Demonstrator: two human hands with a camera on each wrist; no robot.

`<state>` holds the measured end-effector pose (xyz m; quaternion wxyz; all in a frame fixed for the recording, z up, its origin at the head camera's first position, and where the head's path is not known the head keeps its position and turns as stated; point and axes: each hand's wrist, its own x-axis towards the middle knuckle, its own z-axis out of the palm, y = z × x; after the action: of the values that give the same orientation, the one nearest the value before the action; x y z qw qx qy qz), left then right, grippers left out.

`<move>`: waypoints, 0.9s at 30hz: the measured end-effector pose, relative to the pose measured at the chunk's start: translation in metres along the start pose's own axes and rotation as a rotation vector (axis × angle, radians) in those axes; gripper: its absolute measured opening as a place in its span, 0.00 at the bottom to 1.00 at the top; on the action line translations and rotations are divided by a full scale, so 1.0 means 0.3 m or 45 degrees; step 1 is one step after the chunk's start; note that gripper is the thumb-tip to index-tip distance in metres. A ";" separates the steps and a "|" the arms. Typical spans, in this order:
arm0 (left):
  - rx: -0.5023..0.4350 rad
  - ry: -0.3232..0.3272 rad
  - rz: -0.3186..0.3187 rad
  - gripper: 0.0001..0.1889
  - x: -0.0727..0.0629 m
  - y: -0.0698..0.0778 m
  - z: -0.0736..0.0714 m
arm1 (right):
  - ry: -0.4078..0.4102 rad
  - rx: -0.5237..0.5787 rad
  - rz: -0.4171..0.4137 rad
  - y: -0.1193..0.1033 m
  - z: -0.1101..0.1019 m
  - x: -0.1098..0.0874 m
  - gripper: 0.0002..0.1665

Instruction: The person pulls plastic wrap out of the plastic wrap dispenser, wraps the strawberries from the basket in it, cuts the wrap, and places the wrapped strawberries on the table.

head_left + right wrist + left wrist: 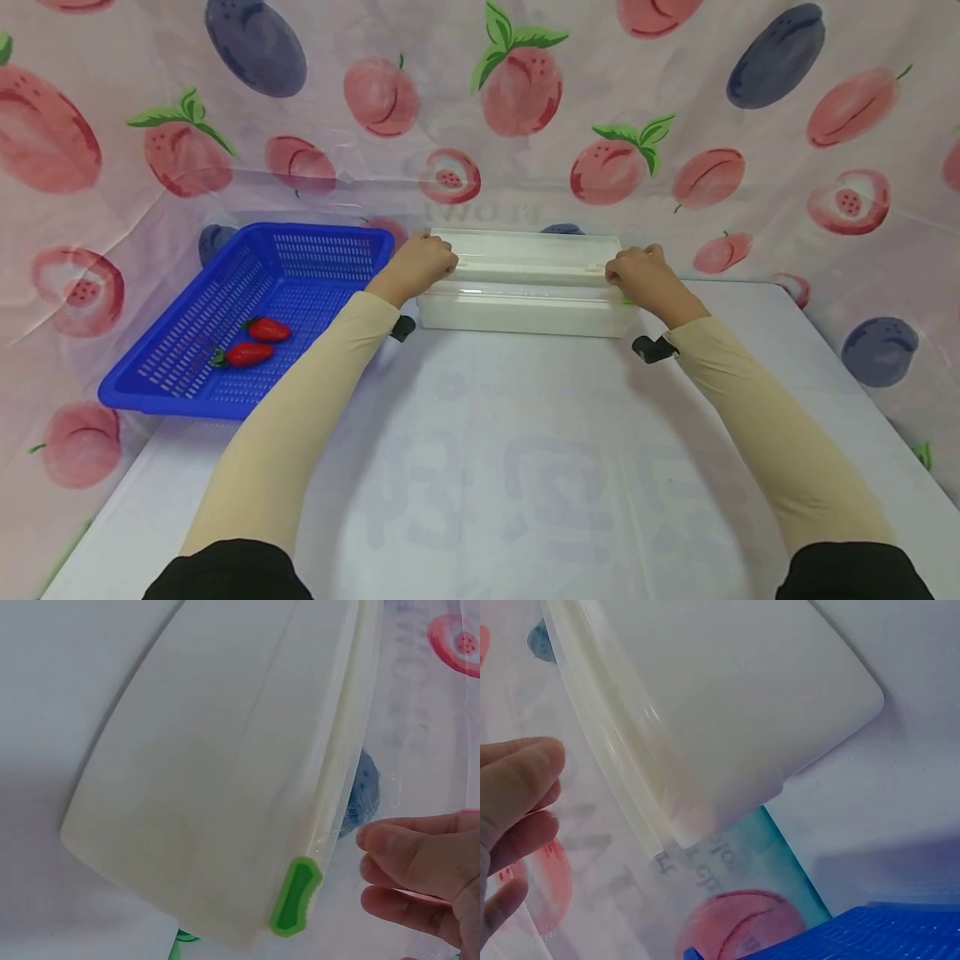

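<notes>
A long white cling film dispenser box (525, 315) lies at the back of the table, its lid (536, 246) raised behind it. My left hand (422, 260) is at the box's left end, and in the left wrist view its thumb and fingertips (544, 761) come together in a pinch. At the right end my right hand (647, 279) pinches likewise. Clear, crinkled cling film (334, 836) shows right by the right fingertips; it is hard to see against the cloth. A green slider (295, 897) sits on the box's edge near the right hand.
Left of the box stands a blue plastic basket (123, 392) with two strawberries (251, 354) inside. White sheeting covers the table (525, 467). A fruit-printed cloth (420, 33) hangs behind. Black wrist cameras (654, 348) sit below both hands.
</notes>
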<state>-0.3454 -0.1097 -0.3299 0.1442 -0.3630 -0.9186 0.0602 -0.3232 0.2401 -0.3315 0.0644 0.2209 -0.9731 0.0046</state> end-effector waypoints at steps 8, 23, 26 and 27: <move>0.066 0.112 -0.062 0.08 -0.019 -0.006 0.007 | 0.107 -0.013 -0.010 0.004 0.013 -0.004 0.05; 0.114 0.222 -0.192 0.07 -0.014 -0.003 0.005 | 0.179 -0.044 0.002 0.034 -0.017 0.015 0.05; 0.123 0.251 -0.228 0.06 -0.016 0.001 -0.003 | 0.162 -0.022 0.015 0.033 -0.031 0.017 0.06; 0.123 0.258 -0.239 0.05 -0.017 0.003 -0.004 | 0.154 -0.015 0.022 0.032 -0.035 0.017 0.06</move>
<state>-0.3410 -0.1126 -0.3299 0.2584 -0.2721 -0.9254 0.0536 -0.3308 0.2469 -0.3202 0.1244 0.2115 -0.9693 0.0128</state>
